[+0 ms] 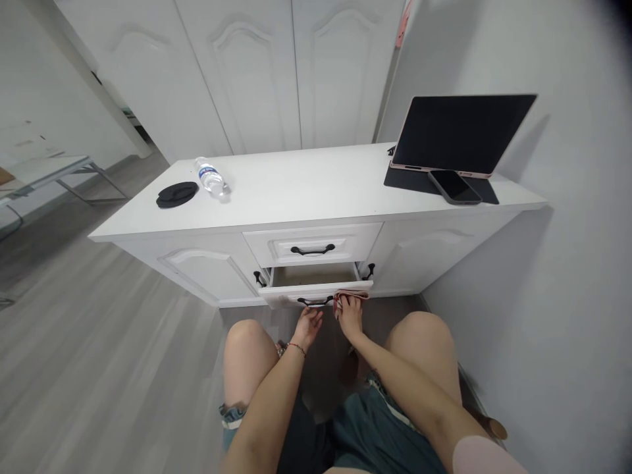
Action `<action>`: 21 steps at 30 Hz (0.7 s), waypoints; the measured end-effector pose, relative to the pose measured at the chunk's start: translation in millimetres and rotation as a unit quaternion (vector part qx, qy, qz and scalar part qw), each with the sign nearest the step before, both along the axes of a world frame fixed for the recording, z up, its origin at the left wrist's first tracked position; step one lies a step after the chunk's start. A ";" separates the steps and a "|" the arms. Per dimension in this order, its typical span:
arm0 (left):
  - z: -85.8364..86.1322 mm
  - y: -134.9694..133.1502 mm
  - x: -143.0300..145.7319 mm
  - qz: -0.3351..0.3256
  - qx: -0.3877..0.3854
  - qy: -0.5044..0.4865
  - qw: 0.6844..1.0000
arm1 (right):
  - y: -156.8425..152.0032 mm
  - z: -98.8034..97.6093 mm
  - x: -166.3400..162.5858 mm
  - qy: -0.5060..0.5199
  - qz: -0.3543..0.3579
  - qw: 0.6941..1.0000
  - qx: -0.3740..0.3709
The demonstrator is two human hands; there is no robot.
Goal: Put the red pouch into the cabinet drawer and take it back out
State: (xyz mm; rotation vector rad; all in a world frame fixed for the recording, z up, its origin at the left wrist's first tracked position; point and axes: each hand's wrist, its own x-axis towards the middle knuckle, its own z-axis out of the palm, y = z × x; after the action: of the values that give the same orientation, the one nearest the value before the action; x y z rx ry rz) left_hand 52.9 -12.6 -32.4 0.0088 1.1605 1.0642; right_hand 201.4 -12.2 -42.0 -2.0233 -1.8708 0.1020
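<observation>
The lower drawer (281, 296) of a white cabinet is pulled partly out, and the bare inside of the drawer shows in part. My right hand (349, 319) presses a folded red and whitish cloth (363, 294) against the right side of that drawer's front, fingers closed over it. Just below the black drawer handle (316, 302) is my left hand (309, 324), palm turned up, with its fingers loosely curled and apart. It holds nothing that I can see; whether a fingertip touches the handle I cannot tell.
Above is a closed upper drawer (345, 245). On the cabinet top (296, 191) lie a plastic bottle (211, 178), a black flat round item (178, 193), a tablet (459, 131) standing up and a phone (454, 186). My knees flank the drawer; a wall (557, 283) borders the right.
</observation>
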 end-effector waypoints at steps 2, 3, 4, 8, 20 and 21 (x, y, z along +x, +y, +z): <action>-0.7 -0.2 -0.6 0.001 0.001 -0.008 1.000 | 1.8 -5.0 -4.4 0.017 -0.027 0.999 -0.001; -1.1 -0.3 -0.9 0.001 0.001 -0.011 1.000 | 2.8 -7.7 -6.3 0.031 -0.041 0.999 0.002; -1.5 -0.3 -1.2 0.001 0.001 -0.011 1.000 | 4.1 -10.5 -8.1 0.048 -0.055 0.997 0.003; -2.8 -0.1 -2.1 -0.001 -0.003 -0.010 1.000 | 10.3 -20.4 -14.9 0.165 -0.108 0.980 -0.021; -4.4 0.1 -1.5 -0.003 0.011 -0.011 1.000 | 29.4 -38.6 -23.8 0.611 -0.279 0.739 -0.043; -4.1 0.1 -1.5 -0.001 0.011 -0.012 1.000 | 30.3 -40.3 -25.4 0.646 -0.268 0.713 -0.047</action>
State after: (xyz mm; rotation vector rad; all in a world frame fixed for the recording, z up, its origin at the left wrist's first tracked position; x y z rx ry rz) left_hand 51.4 -12.5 -36.5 0.0144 1.1258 1.0724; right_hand 176.0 18.1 -82.4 -1.6092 -0.3730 1.1184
